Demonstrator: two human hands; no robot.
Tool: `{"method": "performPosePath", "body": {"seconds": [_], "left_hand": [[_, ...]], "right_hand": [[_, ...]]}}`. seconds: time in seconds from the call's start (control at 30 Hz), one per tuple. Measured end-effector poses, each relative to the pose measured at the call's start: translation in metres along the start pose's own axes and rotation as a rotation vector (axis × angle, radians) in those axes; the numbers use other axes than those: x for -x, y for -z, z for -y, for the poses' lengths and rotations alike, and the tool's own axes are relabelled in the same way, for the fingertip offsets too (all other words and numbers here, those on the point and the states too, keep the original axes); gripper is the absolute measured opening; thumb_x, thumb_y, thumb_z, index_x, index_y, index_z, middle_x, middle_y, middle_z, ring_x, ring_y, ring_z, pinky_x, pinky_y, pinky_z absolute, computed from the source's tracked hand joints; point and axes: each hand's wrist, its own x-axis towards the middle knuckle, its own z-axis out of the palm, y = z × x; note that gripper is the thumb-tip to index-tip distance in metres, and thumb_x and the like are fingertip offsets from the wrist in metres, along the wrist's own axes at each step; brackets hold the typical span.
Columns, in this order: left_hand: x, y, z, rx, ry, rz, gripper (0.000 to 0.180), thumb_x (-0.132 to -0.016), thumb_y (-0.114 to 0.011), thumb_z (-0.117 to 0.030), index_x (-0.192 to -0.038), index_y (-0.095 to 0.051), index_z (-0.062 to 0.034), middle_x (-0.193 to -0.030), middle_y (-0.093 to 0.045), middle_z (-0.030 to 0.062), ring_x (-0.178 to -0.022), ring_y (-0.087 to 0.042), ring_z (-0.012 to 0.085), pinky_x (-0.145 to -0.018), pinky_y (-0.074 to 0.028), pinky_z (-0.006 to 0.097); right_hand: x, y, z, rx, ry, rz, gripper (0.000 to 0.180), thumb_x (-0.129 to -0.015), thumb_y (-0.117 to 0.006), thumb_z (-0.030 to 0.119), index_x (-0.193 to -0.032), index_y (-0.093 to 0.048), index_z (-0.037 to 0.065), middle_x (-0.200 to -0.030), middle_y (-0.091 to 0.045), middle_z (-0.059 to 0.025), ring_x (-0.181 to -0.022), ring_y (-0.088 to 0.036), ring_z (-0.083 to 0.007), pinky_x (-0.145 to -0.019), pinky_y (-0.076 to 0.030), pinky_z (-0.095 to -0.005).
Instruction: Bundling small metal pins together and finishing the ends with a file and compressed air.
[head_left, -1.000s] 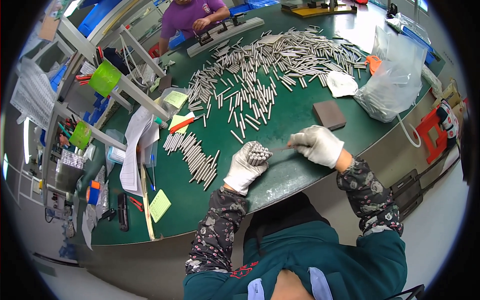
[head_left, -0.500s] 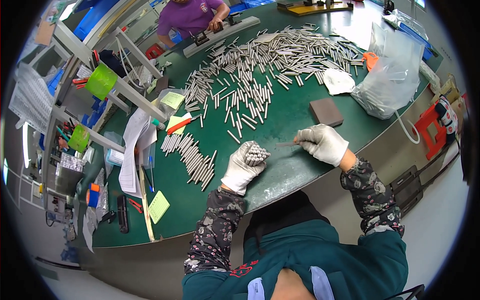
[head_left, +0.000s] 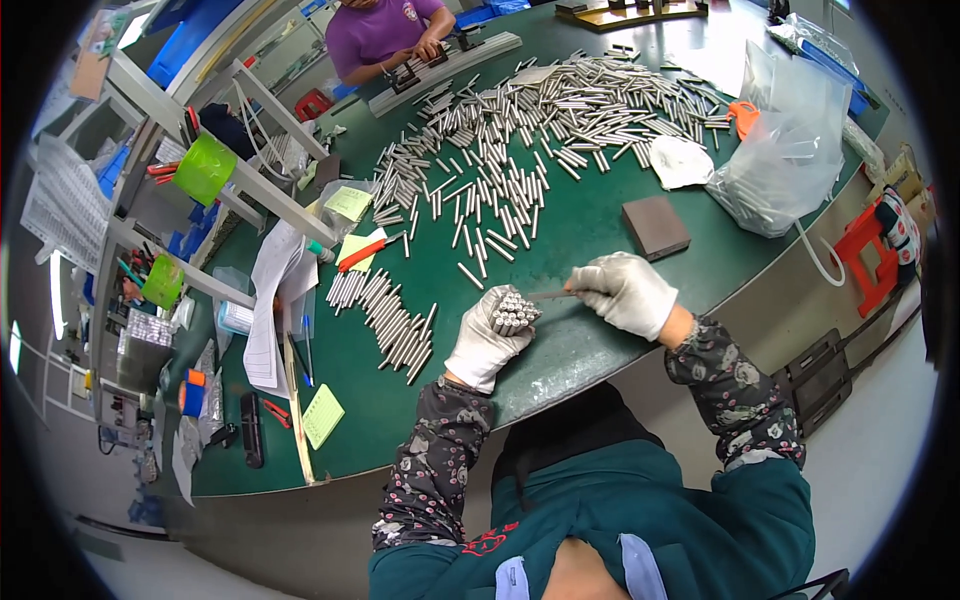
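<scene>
My left hand [head_left: 478, 345], in a white glove, is closed round a bundle of short metal pins [head_left: 514, 313], their round ends facing up. My right hand [head_left: 632, 293], gloved too, pinches a thin grey strip [head_left: 550, 295] whose kind I cannot make out. The strip points left, and its far end is at or very near the right side of the bundle; contact is not clear. Left of my left hand lies a rough row of loose pins [head_left: 395, 325]. A large heap of pins [head_left: 560, 110] spreads over the far part of the green table [head_left: 570, 235].
A brown block [head_left: 655, 227] lies beyond my right hand, near a white cloth [head_left: 682, 162] and a clear plastic bag [head_left: 775, 175]. To the left are an orange-handled tool [head_left: 362, 254], papers [head_left: 270, 310] and a shelf frame [head_left: 285, 205]. Across the table another person [head_left: 380, 38] handles a rail fixture [head_left: 445, 72].
My right hand has moved left with the strip, bringing its end up to the bundle. My left hand stays nearly in place. The other person's two hands are now together at the fixture.
</scene>
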Motion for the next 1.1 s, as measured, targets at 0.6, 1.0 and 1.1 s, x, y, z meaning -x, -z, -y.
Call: {"method": "performPosePath", "body": {"seconds": [0.6,1.0,1.1], "left_hand": [[0.0,-0.003,-0.008,-0.065,-0.043,0.021,0.043,-0.063,-0.062,0.011,-0.102,-0.048,-0.0007,-0.084,-0.058,-0.0004,-0.078,-0.056,0.0056,-0.07,-0.045,0.019],[0.001,-0.003,-0.005,0.007,0.007,-0.01,0.045,-0.063,-0.062,0.012,-0.103,-0.046,0.0004,-0.085,-0.059,0.0006,-0.081,-0.057,0.0064,-0.071,-0.046,0.019],[0.001,-0.001,-0.002,-0.023,-0.014,-0.016,0.046,-0.063,-0.062,0.012,-0.104,-0.046,0.0008,-0.085,-0.059,0.0004,-0.08,-0.057,0.0062,-0.071,-0.046,0.019]], "right_hand": [[-0.011,-0.018,0.023,0.017,-0.01,-0.122,0.008,-0.072,-0.056,0.009,-0.079,-0.058,0.007,-0.068,-0.058,-0.0096,-0.065,-0.057,-0.0273,-0.059,-0.046,-0.0353],[-0.001,-0.015,0.017,-0.181,-0.182,-0.056,0.012,-0.074,-0.057,0.009,-0.085,-0.061,0.005,-0.073,-0.06,-0.012,-0.067,-0.057,-0.0288,-0.061,-0.046,-0.0335],[0.005,-0.013,0.013,-0.201,-0.209,-0.006,0.012,-0.074,-0.057,0.009,-0.085,-0.061,0.005,-0.074,-0.06,-0.0127,-0.068,-0.058,-0.0281,-0.062,-0.046,-0.0335]]}}
